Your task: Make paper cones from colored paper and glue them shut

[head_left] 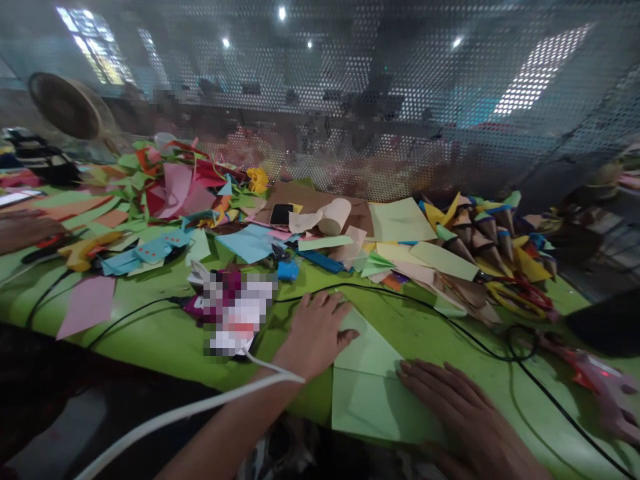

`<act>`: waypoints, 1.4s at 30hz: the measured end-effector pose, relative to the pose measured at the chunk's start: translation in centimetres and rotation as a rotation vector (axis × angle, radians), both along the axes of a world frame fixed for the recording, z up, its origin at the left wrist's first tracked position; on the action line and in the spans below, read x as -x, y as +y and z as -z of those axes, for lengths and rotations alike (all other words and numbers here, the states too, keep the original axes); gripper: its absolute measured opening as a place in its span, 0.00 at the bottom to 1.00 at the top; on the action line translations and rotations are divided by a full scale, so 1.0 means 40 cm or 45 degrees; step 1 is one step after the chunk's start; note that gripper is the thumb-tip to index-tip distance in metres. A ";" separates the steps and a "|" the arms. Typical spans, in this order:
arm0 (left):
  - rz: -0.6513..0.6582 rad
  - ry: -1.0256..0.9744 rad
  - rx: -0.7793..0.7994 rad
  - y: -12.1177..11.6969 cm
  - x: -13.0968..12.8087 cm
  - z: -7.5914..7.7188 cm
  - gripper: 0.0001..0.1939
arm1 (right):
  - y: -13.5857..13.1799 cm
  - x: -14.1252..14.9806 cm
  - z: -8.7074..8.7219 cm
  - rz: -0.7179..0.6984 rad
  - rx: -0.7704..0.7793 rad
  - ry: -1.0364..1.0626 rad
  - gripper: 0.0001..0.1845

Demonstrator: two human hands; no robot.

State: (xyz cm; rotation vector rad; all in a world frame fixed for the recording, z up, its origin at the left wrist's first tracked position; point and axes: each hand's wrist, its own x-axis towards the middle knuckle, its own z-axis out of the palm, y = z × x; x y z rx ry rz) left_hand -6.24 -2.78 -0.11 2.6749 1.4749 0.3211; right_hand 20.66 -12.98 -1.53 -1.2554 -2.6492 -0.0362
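Observation:
A pale green sheet of paper, folded with a diagonal crease, lies at the near edge of the green table. My left hand rests flat on its upper left part, fingers stretched forward and slightly spread. My right hand lies palm down on the sheet's right side, fingers pointing left along the fold. Neither hand grips anything.
Black cables cross the table behind the sheet. A pink glue gun lies at right. Brown paper cones, coloured paper scraps, a paper roll, a phone and scissors crowd the back. A white cord runs past my left arm.

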 end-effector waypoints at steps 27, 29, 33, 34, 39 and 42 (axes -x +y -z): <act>0.359 -0.375 0.361 -0.054 0.046 -0.031 0.11 | -0.015 0.036 -0.040 0.057 0.035 0.322 0.17; 0.381 -0.409 0.428 -0.061 0.060 -0.041 0.17 | -0.005 0.045 -0.051 0.103 0.102 0.379 0.13; 0.410 -0.512 0.546 -0.072 0.090 -0.049 0.27 | 0.018 0.057 -0.055 0.189 0.183 0.503 0.11; 0.419 -0.511 0.567 -0.073 0.095 -0.049 0.28 | 0.024 0.059 -0.053 0.206 0.199 0.522 0.11; 0.354 -0.405 0.586 -0.082 0.088 -0.032 0.29 | 0.049 0.064 -0.044 0.288 0.242 0.502 0.12; 0.231 -0.461 0.516 -0.087 0.071 -0.009 0.13 | 0.063 0.072 -0.038 0.337 0.185 0.486 0.14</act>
